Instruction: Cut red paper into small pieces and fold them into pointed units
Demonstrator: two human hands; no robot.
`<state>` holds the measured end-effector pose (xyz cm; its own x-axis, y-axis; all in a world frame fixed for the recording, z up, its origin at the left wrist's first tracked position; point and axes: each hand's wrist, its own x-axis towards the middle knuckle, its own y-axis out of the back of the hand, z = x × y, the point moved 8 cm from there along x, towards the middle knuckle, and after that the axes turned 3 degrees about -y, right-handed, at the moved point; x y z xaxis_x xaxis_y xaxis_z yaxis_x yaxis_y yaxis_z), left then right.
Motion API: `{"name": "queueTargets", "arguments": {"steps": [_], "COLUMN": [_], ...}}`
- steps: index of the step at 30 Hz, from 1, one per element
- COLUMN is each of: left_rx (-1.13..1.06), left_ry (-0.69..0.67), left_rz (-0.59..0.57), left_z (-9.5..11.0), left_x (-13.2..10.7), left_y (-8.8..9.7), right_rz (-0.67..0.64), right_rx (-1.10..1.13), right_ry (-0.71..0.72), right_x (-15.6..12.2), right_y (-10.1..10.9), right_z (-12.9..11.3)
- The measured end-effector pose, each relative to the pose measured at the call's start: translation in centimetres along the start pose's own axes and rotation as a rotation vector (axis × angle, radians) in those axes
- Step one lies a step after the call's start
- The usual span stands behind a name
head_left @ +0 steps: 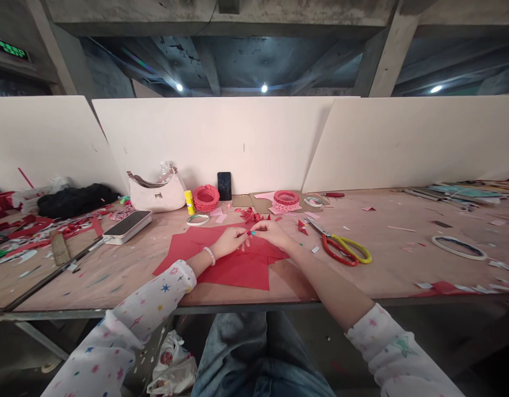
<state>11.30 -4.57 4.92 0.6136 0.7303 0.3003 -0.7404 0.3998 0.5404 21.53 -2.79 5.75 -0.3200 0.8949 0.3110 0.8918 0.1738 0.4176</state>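
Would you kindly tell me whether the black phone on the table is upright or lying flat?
Upright: the phone stands on end, propped against the white board.

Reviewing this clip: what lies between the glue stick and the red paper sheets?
In the head view, a ring of tape lies flat on the table between the glue stick and the red paper sheets.

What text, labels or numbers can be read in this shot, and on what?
Nothing can be read for certain.
Lit green sign, high on the left: characters glow, too blurred to read.
White handbag: small metal badge on the front, too small to read.
Yellow glue stick: any print too small to read.
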Motion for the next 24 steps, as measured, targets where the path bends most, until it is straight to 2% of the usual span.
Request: {"name": "queueTargets", "arguments": {"steps": [3, 8, 17, 20, 24], "left_rx": [-0.022, 0.077, -0.084, -0.120, -0.069], "left_ry": [0.016, -0.010, 0.013, 0.012, -0.001], "left_rz": [0.009, 0.060, -0.026, -0.028, 0.096], "left_z": [-0.2, 0.3, -0.1, -0.2, -0.3], "left_x": [0.0, 0.0, 0.0, 0.1, 0.3], "left_y": [0.0, 0.6, 0.0, 0.0, 1.5], "right_rz": [-0.032, -0.130, -0.221, -0.202, -0.126], "right_rx": [0.001, 0.095, 0.180, 0.195, 0.123], "right_ry": [0.032, 0.079, 0.027, 0.009, 0.001], "right_x": [-0.1, -0.5, -0.6, -0.6, -0.8], "right_y": [-0.3, -1.1, -2.0, -1.7, -0.5], "right_z": [-0.5, -1.3, -1.1, -1.3, -1.5]}}
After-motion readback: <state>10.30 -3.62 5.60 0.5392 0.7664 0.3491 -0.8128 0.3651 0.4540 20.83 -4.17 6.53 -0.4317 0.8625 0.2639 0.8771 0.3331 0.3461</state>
